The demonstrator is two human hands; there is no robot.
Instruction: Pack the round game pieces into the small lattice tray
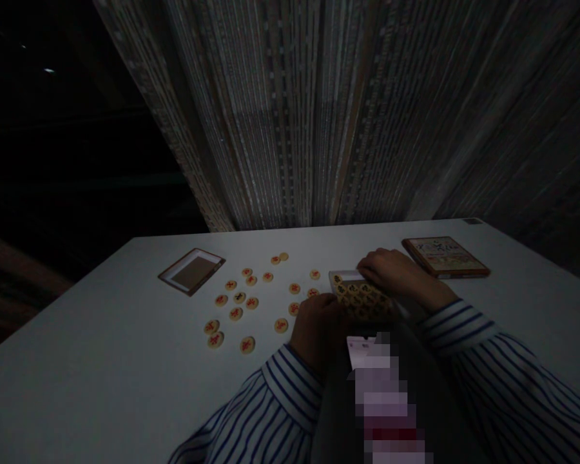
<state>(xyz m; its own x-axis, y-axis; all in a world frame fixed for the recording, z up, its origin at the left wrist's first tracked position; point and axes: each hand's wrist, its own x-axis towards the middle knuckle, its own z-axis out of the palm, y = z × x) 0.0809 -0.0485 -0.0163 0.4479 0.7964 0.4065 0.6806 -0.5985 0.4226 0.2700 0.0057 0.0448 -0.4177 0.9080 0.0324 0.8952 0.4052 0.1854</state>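
A clear plastic tray (334, 278) stands at the table's near edge, with rows of round wooden pieces (355, 298) lying in it. At its left side is my left hand (319, 322), fingers bent; its fingertips are dark and hard to make out. My right hand (389, 270) reaches over the tray's far right corner with curled fingers, and what lies under them is hidden. Several loose round pieces with red marks (252, 303) are spread on the table left of the tray. Among them is one piece with a dark mark (240, 298).
An open box part with a brown rim (192, 271) lies at the left on the white table (101, 335). A flat printed box (445, 256) is at the right. Below the tray a lit phone screen (362, 351) shows, partly blurred. A striped curtain (299, 116) hangs behind.
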